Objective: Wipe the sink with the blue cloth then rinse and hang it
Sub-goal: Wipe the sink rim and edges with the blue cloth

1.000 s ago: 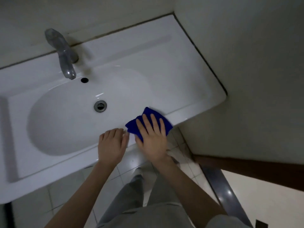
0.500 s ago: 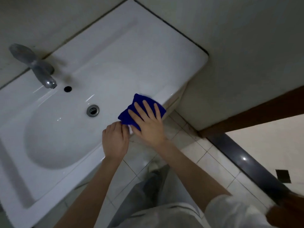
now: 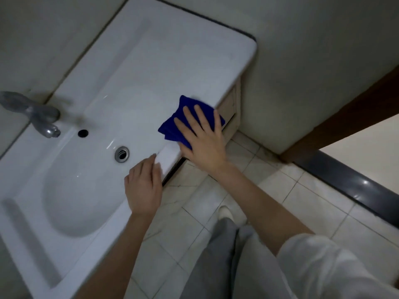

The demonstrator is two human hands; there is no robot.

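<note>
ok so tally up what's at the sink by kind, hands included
hands: 2, the left hand and the right hand
blue cloth: 1
sink: 1
tap: 1
drain: 1
overflow hole: 1
total: 7

1. A plain pale wall (image 3: 313,50) fills the upper right of the view.
2. A beige cabinet front (image 3: 228,104) stands against that wall, its lower edge meeting the floor.
3. Pale square floor tiles (image 3: 269,201) with thin dark joints cover the ground.
4. A dark glossy threshold strip (image 3: 349,180) runs diagonally along the tiles' far edge.
5. A brown wooden door frame (image 3: 345,117) rises from the strip's upper end.
6. Grey trousers (image 3: 220,266) hang over a white shoe (image 3: 225,212) on the tiles.
</note>
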